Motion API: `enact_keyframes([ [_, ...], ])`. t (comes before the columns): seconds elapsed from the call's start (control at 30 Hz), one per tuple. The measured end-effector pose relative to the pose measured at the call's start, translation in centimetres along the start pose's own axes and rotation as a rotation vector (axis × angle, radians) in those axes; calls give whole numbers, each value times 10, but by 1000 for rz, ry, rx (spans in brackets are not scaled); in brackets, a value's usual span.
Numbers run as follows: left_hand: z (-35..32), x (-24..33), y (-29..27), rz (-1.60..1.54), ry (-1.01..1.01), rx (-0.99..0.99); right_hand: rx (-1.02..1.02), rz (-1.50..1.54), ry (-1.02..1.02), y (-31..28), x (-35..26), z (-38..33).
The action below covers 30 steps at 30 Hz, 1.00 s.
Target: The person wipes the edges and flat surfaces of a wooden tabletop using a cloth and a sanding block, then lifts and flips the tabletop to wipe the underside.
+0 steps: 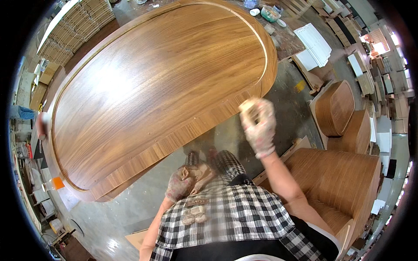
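A large oval wooden tabletop (165, 87) with brown grain lies before me, a thin groove running inside its rim and a pale line showing at its right end. My right hand (261, 128), in a pale spotted work glove, is at the tabletop's near right edge. Its fingers are closed on a small pale yellow piece (247, 105), whose kind is blurred by motion. Down by my lap, my left hand (180, 186), gloved too, is closed on a crumpled brown cloth (202, 176). Small pale specks dot the near border of the tabletop.
Curved wooden pieces (335, 178) stand close on my right, with a rounded wooden block (335, 108) beyond. White panels (313, 43) and a green bowl (271, 14) lie at the far right. Stacked boards (76, 30) stand far left; an orange-labelled container (57, 183) is near the tabletop's left end.
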<state>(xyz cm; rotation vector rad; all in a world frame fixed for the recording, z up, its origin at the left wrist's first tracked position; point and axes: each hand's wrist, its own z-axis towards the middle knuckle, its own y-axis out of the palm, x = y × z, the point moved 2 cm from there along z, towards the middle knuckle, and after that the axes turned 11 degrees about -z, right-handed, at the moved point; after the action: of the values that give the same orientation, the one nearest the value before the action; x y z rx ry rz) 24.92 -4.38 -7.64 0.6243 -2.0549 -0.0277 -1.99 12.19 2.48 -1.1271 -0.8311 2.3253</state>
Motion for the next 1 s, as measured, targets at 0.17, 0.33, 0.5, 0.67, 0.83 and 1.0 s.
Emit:
enact_keyframes([
  [0.17, -3, 13, 11, 44, -76, 56, -204, 237, -224, 12, -62, -38],
  [0.33, -12, 8, 7, 3, 15, 85, -8, -25, -107, -1, -11, -1],
  [0.5, -12, 10, 15, -24, -18, 135, -295, 240, -370, 35, -84, -55],
  [0.67, -17, 24, 21, -68, 7, 131, -383, 277, -441, 41, -99, -47],
  [0.83, -13, -2, 10, -193, -52, 113, -216, 39, -423, 29, -67, -22],
  [1.0, -7, -1, 11, -65, 27, 128, -95, 47, -43, -2, 4, -13],
])
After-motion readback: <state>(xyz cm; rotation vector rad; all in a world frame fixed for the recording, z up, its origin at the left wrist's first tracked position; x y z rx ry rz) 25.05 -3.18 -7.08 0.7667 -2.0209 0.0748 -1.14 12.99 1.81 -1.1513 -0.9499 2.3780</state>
